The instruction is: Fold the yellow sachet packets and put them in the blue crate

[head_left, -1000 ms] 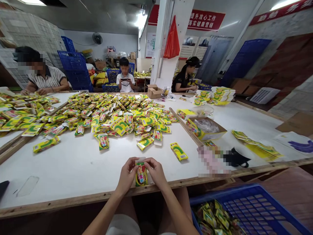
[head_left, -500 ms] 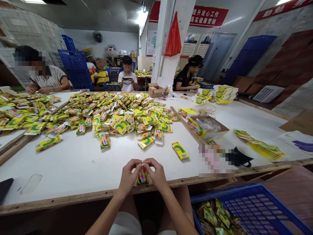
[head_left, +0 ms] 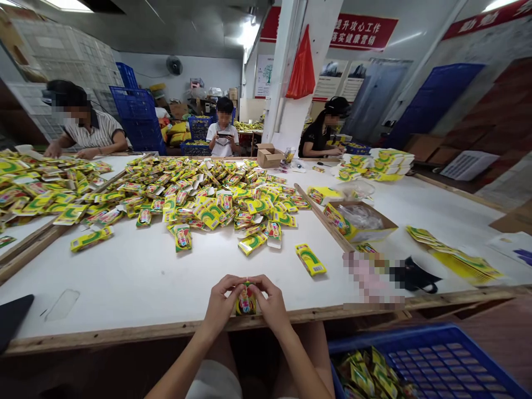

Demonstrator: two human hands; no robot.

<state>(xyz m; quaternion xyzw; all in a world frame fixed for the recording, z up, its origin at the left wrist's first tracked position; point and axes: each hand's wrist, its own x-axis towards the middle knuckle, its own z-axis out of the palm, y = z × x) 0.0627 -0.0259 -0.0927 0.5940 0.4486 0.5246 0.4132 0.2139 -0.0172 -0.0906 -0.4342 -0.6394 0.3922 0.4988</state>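
Note:
Upright at the table's front edge stands a small yellow and green crayon box point(head_left: 246, 302), held at its top end by both hands. My left hand point(head_left: 226, 296) pinches its upper left side, fingers closed. On the other side, my right hand point(head_left: 266, 296) grips the upper right, its fingertips meeting the left ones over the top. The fingers partly hide the top end. Farther back lies a heap of similar small boxes point(head_left: 208, 208), several with white end flaps sticking out. One loose yellow box point(head_left: 310, 260) rests to the right of my hands.
A blue crate point(head_left: 432, 354) with packs in it stands low at right. Beyond a wooden divider point(head_left: 322, 216) are an open carton point(head_left: 361, 219), a black cup point(head_left: 415, 274) and flat yellow cartons point(head_left: 455, 252). A dark flat object point(head_left: 16, 318) lies at left. Several people sit across the table.
The fingertips have closed in over the top of the crayon box, where a gap showed between thumbs and fingers. The whole view has shifted slightly.

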